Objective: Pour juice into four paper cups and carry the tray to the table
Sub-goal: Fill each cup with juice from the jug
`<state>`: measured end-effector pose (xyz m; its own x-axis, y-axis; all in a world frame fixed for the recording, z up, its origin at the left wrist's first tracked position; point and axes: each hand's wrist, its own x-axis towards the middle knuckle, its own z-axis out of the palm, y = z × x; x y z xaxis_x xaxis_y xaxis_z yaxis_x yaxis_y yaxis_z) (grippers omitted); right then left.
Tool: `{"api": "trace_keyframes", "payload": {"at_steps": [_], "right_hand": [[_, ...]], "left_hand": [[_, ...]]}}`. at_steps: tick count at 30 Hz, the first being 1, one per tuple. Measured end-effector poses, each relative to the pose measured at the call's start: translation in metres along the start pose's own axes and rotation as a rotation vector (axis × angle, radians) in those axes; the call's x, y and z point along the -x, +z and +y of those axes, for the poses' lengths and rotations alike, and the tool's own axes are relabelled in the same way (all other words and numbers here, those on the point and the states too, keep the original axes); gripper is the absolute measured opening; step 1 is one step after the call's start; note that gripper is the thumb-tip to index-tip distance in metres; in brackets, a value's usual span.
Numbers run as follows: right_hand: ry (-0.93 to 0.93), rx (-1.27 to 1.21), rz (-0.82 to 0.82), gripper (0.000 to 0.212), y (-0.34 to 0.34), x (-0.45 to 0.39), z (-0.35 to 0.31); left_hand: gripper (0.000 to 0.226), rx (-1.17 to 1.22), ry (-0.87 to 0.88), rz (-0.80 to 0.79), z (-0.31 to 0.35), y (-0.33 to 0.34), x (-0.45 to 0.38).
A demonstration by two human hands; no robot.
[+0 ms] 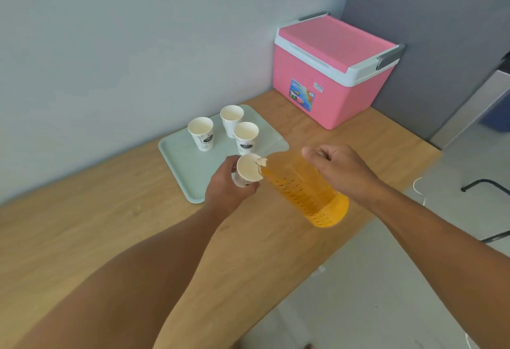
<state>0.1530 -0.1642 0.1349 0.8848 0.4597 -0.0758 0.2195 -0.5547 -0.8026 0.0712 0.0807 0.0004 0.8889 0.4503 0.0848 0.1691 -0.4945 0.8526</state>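
2 hands, left (226,183) gripping cup (247,170), right (338,168) gripping tilted jug (303,188), spout touching rim

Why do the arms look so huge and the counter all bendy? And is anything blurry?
Head view: the wide lens stretches whatever is near, so the forearms balloon and the counter edge curves. Light is soft and even, with faint shadows and no harsh glare. The jug spout at the held cup is smeared; the cooler label is too soft to read.
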Motion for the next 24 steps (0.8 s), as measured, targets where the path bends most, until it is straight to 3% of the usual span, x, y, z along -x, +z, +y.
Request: {"api": "trace_keyframes", "payload": {"at_steps": [24], "right_hand": [[0.138,0.246,0.059,0.053,-0.116,0.045,0.062]], "left_hand": [[0.068,-0.027,0.124,-0.162,0.061,0.113,0.014]]}}
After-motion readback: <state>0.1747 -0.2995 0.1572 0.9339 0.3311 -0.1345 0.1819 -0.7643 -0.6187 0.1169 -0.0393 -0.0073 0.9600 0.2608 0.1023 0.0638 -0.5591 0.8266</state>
